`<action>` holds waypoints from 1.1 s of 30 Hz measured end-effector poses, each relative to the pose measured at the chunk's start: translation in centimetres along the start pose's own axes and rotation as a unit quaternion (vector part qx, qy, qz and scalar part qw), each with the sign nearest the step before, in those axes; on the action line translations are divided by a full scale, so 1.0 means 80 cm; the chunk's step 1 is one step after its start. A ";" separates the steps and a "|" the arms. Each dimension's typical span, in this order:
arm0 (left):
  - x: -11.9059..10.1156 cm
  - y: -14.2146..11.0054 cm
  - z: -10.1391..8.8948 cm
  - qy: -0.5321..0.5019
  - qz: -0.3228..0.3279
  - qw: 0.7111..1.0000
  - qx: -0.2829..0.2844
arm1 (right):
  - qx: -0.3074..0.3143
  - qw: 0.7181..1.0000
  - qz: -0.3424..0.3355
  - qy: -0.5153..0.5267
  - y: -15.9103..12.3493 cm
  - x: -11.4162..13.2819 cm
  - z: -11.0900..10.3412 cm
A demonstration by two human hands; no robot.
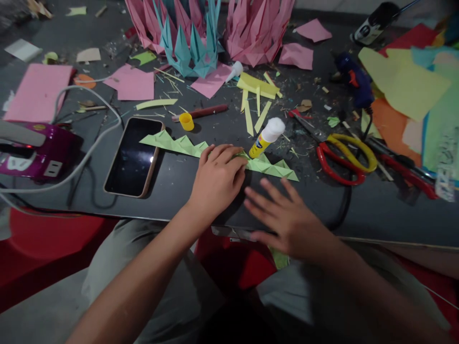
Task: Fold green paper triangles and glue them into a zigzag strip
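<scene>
A light green folded paper strip (175, 143) with a row of triangular points lies across the table near its front edge. My left hand (219, 179) presses on the middle of it, fingers bent and close together, hiding that part. To the right, my right hand (287, 215) hovers by the table edge, fingers spread, holding nothing. An uncapped glue stick (263, 138) with a yellow label and white end stands just behind the strip's right half. Its yellow cap (186, 121) sits behind the left half. The strip's left end reaches a phone (133, 156).
Pink and blue folded-paper pieces (256, 33) stand at the back. Scissors (344, 157) and a glue gun (356, 79) lie right, beside coloured paper sheets (405, 81). A purple device (39, 148) with a white cable sits left. Yellow paper strips (256, 93) and scraps are scattered behind.
</scene>
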State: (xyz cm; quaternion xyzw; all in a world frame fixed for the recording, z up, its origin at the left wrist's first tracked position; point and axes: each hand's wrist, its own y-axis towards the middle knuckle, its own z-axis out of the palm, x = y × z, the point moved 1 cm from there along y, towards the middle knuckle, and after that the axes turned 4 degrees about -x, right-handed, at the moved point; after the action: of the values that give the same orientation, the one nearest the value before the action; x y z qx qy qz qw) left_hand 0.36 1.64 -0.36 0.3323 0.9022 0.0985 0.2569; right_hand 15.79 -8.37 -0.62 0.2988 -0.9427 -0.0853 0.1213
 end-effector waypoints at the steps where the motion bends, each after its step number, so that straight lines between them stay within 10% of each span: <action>1: 0.000 0.000 0.000 0.000 0.000 1.000 0.001 | 0.006 0.999 -0.042 0.033 -0.001 0.006 -0.001; 8: 0.001 0.000 0.000 0.013 0.002 1.000 -0.003 | 0.021 0.999 0.046 0.013 -0.006 0.001 0.002; 14: 0.000 0.001 -0.003 0.027 0.014 0.999 -0.014 | -0.037 0.976 -0.149 0.154 -0.012 0.037 0.023; 33: -0.001 -0.009 -0.018 0.011 0.086 0.986 -0.142 | -0.062 0.947 -0.118 0.293 0.017 0.031 0.032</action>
State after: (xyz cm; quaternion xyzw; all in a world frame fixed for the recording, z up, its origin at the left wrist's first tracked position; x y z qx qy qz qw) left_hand -0.70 1.04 0.64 0.3675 0.8500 0.2508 0.2820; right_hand 12.34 -8.50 -2.27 0.4116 -0.8167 -0.0657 0.3991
